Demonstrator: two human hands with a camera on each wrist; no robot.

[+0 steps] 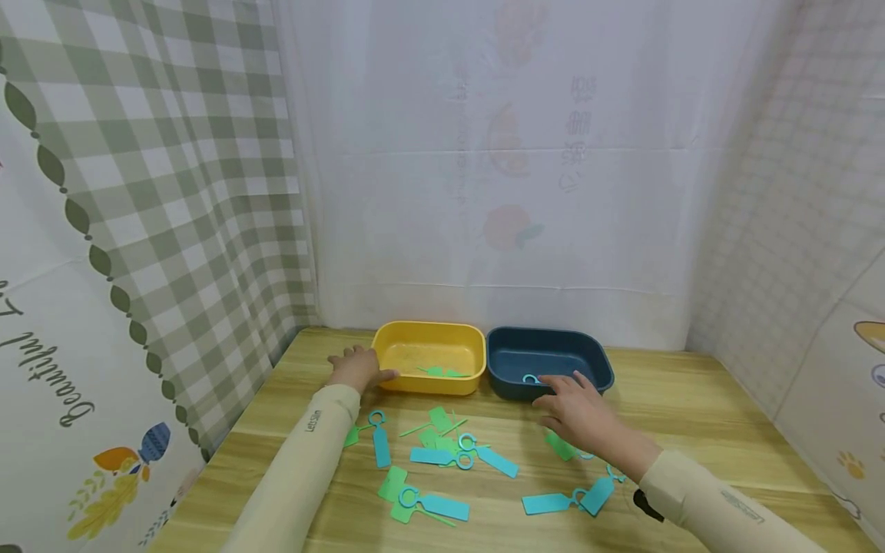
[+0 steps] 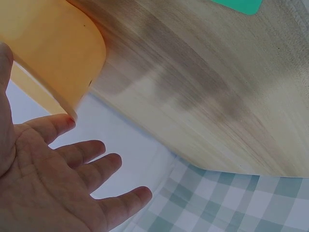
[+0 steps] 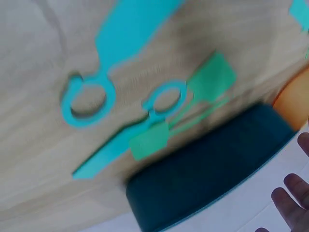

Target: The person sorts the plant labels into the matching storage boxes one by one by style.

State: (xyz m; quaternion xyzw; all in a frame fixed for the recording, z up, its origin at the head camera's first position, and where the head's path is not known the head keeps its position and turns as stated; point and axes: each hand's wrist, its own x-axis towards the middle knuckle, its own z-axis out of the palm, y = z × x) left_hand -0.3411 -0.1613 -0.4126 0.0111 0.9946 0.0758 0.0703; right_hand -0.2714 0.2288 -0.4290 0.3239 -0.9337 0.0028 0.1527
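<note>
My left hand (image 1: 356, 369) is at the left end of a yellow plastic bin (image 1: 415, 353), fingers spread. In the left wrist view a fingertip (image 2: 67, 121) lies right at the bin's rim, and the palm shows nothing held. My right hand (image 1: 582, 411) hovers over the front edge of a dark blue bin (image 1: 539, 361), its fingers apart. Just by those fingertips, a blue ring end (image 1: 529, 379) shows inside that bin. A few green tags (image 1: 434, 371) with thin tails lie in the yellow bin.
Several flat blue tags with ring ends (image 1: 445, 507) and green tags (image 1: 393, 482) lie scattered across the wooden table (image 1: 498, 530). Below the right hand are another green tag (image 1: 558, 445) and blue tags (image 1: 546, 503). A white curtain (image 1: 415, 230) hangs behind the bins.
</note>
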